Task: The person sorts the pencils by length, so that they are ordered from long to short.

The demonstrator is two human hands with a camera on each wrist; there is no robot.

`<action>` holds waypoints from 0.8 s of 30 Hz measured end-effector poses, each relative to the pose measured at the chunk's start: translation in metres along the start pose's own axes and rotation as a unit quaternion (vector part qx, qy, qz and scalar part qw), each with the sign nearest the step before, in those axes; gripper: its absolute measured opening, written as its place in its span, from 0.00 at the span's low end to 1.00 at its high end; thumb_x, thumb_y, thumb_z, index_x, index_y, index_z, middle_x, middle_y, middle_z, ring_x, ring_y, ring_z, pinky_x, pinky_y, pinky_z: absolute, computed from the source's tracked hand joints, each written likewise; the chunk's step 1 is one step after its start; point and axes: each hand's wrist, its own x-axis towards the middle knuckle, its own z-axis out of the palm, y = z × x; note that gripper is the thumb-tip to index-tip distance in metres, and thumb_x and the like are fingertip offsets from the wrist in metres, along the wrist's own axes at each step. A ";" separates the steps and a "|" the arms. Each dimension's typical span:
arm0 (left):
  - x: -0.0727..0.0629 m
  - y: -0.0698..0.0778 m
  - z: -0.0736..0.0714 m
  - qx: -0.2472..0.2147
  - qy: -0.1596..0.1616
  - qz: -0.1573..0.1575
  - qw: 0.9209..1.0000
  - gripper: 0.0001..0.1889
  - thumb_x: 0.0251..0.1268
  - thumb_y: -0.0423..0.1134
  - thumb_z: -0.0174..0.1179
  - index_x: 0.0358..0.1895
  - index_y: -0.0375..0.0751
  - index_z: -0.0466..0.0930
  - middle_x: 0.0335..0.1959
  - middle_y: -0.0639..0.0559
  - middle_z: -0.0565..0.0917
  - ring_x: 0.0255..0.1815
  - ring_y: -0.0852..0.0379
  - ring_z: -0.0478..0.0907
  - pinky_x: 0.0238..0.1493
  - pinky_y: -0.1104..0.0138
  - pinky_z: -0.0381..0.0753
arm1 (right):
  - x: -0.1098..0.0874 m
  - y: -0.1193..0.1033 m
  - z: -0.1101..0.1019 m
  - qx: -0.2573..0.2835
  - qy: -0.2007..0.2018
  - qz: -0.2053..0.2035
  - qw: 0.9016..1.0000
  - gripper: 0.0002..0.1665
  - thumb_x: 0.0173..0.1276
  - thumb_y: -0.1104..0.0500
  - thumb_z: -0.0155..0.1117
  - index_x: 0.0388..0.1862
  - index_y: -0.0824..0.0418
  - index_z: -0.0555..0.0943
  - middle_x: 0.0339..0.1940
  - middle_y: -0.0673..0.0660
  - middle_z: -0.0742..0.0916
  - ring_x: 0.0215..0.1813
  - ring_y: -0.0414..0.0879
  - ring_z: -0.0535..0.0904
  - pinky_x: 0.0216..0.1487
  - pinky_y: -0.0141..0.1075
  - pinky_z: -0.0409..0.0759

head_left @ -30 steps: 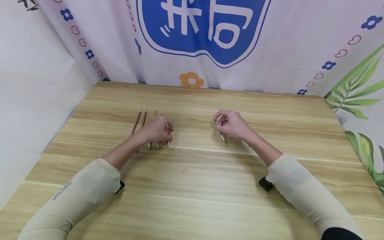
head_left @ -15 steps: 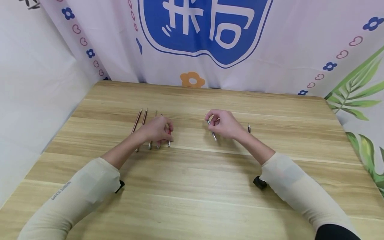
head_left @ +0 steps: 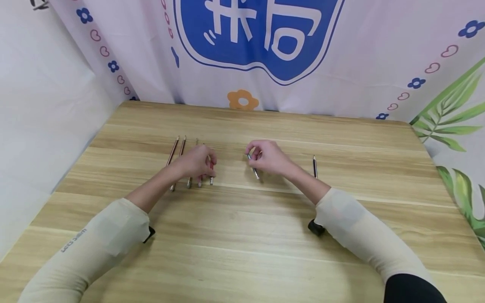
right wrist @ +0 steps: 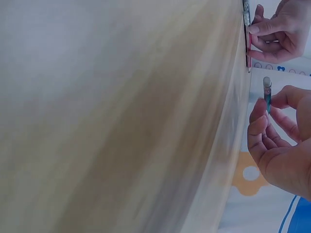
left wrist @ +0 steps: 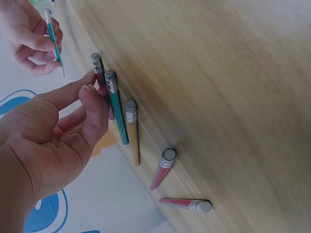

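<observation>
My left hand (head_left: 197, 162) pinches a red pencil (head_left: 211, 180) by its side, eraser end toward me, at the right end of a row of pencils. In the left wrist view, a teal pencil (left wrist: 115, 104), a yellow pencil (left wrist: 131, 131) and two reddish pencils (left wrist: 163, 167) lie beside that hand on the table. Right of the row, my right hand (head_left: 270, 158) holds another teal pencil (right wrist: 267, 94) between thumb and fingers. It is tilted, and the right wrist view shows it off the table. My left hand partly covers the row in the head view.
A dark pencil (head_left: 315, 164) lies to the right, partly behind the right forearm. The wooden table (head_left: 235, 235) ends at a printed curtain (head_left: 204, 84) at the back. Black wrist-mounted devices (head_left: 316, 227) sit under the sleeves.
My right hand has moved left across the table with the teal pencil, nearing the row, and uncovered the dark pencil. My left hand has shifted only slightly left with the red pencil.
</observation>
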 end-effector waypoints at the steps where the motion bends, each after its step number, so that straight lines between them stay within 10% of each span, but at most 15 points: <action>1: 0.000 0.000 0.000 0.000 -0.001 0.000 1.000 0.12 0.63 0.23 0.69 0.47 0.24 0.78 0.24 0.43 0.83 0.15 0.59 0.76 0.18 0.67 0.83 | 0.001 -0.001 0.001 0.000 -0.002 -0.001 1.000 0.13 0.60 0.70 0.67 0.45 0.69 0.83 0.28 0.54 0.85 0.28 0.40 0.78 0.28 0.26 0.76; 24: 0.002 0.000 -0.001 0.005 -0.002 -0.003 1.000 0.14 0.62 0.23 0.70 0.49 0.25 0.80 0.25 0.44 0.84 0.16 0.58 0.77 0.21 0.67 0.84 | 0.020 -0.018 0.024 0.016 -0.047 0.016 0.999 0.13 0.65 0.70 0.67 0.49 0.68 0.84 0.30 0.57 0.88 0.26 0.40 0.79 0.24 0.26 0.77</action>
